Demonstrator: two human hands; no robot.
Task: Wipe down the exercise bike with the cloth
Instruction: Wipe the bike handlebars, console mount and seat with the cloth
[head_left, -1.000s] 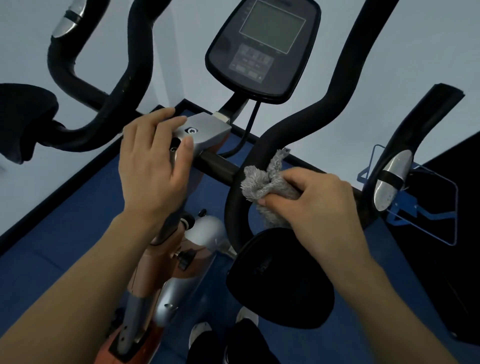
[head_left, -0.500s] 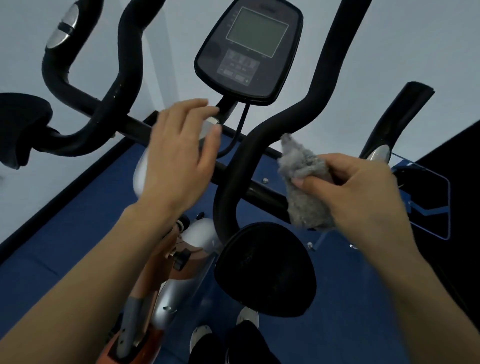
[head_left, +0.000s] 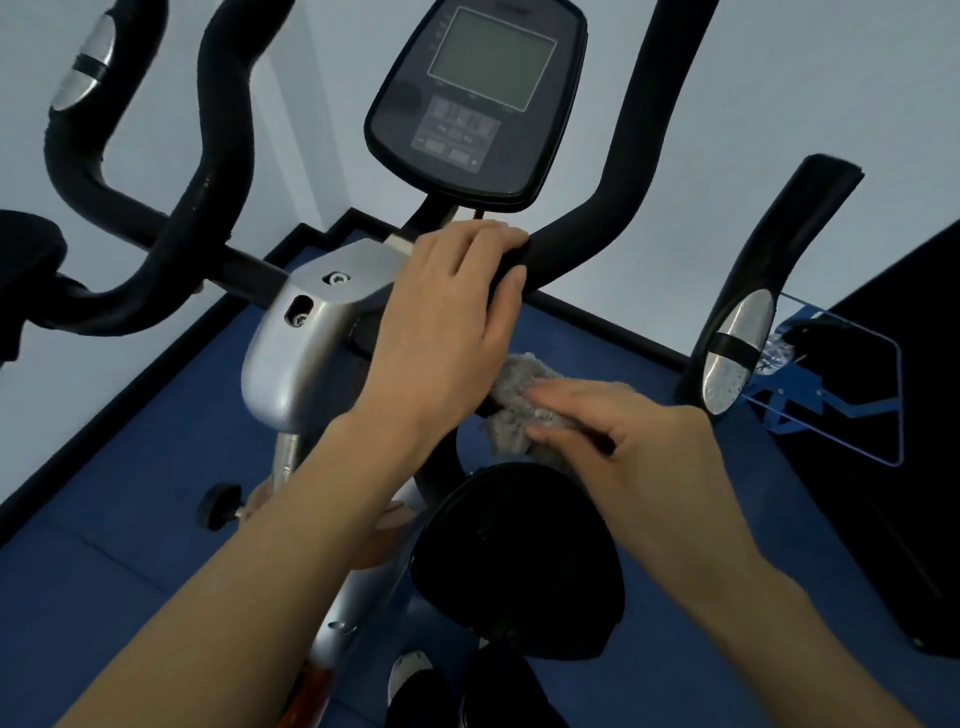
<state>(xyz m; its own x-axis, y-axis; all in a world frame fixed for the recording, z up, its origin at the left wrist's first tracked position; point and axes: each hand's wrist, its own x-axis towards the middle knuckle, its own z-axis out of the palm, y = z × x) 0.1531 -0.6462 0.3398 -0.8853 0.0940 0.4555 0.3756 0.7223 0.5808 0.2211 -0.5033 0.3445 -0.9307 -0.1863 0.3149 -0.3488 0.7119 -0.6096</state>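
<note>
The exercise bike fills the view: a silver stem cover (head_left: 306, 332), black curved handlebars and a dark console (head_left: 478, 98) with a grey screen above. My left hand (head_left: 452, 317) wraps around the right handlebar (head_left: 613, 187) just below the console, fingers over the top. My right hand (head_left: 623, 441) holds a crumpled grey cloth (head_left: 514, 405) low against the same bar, right under my left hand. Below the cloth sits a black round elbow pad (head_left: 519, 566).
A right grip with a silver sensor plate (head_left: 737, 348) stands at the right, with a blue bottle cage (head_left: 836, 395) behind it. The left handlebar (head_left: 213, 156) and a black pad (head_left: 26, 280) fill the left. Blue floor and white walls lie beyond.
My left hand left the silver stem cover and moved right to grip the right handlebar. My right hand with the cloth swung away from the bar, then came back lower on it.
</note>
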